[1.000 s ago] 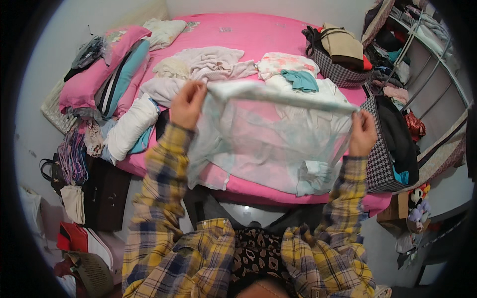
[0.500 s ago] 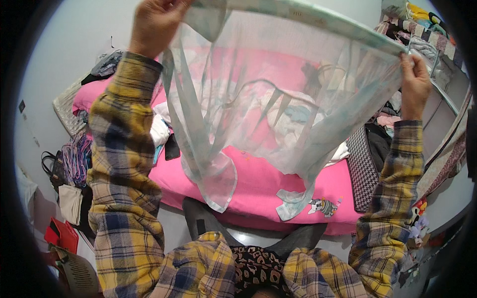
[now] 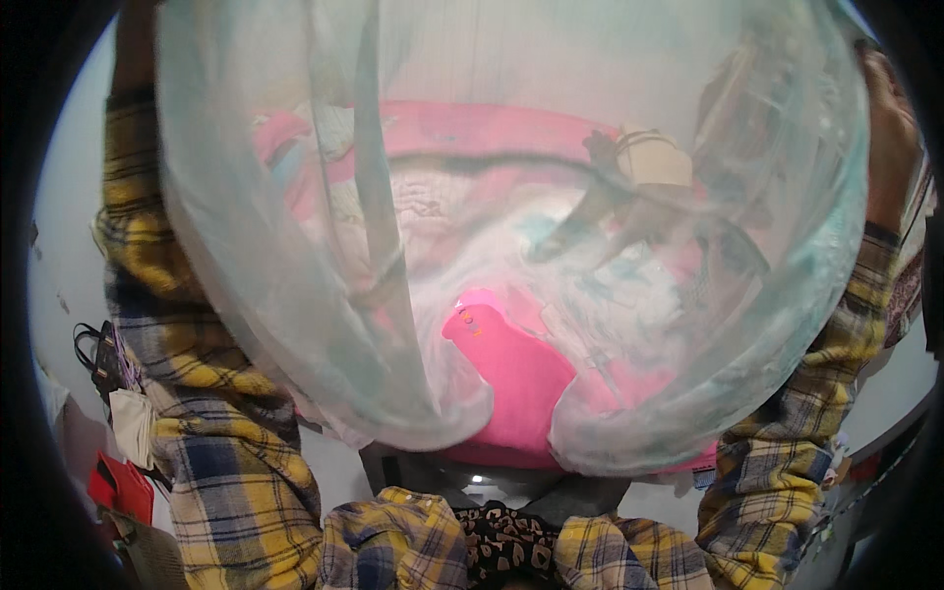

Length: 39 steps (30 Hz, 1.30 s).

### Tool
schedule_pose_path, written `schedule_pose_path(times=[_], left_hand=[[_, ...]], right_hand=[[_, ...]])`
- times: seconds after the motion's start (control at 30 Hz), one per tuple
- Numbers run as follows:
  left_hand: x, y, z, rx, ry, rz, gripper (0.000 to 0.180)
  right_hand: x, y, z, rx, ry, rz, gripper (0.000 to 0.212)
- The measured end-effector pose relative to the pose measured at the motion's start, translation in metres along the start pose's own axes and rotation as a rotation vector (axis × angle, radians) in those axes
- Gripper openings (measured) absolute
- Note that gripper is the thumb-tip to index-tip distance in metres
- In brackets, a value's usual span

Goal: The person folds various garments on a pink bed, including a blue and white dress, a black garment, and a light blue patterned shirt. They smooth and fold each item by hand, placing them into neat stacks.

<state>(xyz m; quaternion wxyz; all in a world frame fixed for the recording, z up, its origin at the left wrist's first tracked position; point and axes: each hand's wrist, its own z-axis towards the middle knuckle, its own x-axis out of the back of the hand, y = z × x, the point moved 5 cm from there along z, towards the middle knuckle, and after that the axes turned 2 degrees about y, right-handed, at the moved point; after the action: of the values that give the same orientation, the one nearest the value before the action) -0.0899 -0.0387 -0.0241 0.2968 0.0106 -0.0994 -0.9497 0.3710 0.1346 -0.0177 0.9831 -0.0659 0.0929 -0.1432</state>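
A sheer pale-green cloth (image 3: pixel 221 226) is held up in front of the body, between the two raised forearms and over the near side of the bed, whose pink cover (image 3: pixel 516 408) is seen bare through a gap in the lower hem. So far the cloth has been opened out to nearly its full width; it has not been laid down, and no fold is seen set in it, its near edge hanging in two rounded lobes, left and right. The left hand (image 3: pixel 134 44) is lost in shadow at the far left edge, and whether its fingers are pinching or spread cannot be told. The right hand (image 3: pixel 892 138) is raised beside the cloth's right border, but its fingertips run into the dark rim, so their closing cannot be told either. Through the cloth, pale garments (image 3: pixel 433 202) are made out on the bed, with a beige bag (image 3: pixel 654 162) at the far right; how neatly those garments have been arranged is perhaps best left unjudged, since they are blurred by the veil.
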Motion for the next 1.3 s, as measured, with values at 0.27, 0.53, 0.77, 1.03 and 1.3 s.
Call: schedule_pose_path(times=[0.27, 0.53, 0.77, 1.03, 1.3], left_hand=[[-0.018, -0.136, -0.059, 0.575, -0.287, 0.210, 0.016], [-0.039, -0.236, -0.300, 0.731, -0.285, 0.717, 0.020], [-0.048, -0.188, -0.412, 1.051, -0.122, -0.041, 0.044], [-0.011, -0.128, -0.441, 0.802, -0.235, 0.540, 0.038], [-0.031, -0.101, -0.457, 0.592, -0.267, 0.644, 0.025]], right_hand=[[-0.104, 0.098, -0.086, -0.346, -0.364, -0.085, 0.019], [-0.207, 0.073, -0.356, -0.455, -0.526, -0.274, 0.012], [-0.191, 0.051, -0.487, -1.028, -0.589, 0.191, 0.022], [-0.165, 0.044, -0.506, -1.118, -0.439, 0.290, 0.028], [-0.145, 0.004, -0.504, -0.652, -0.529, -0.032, 0.018]])
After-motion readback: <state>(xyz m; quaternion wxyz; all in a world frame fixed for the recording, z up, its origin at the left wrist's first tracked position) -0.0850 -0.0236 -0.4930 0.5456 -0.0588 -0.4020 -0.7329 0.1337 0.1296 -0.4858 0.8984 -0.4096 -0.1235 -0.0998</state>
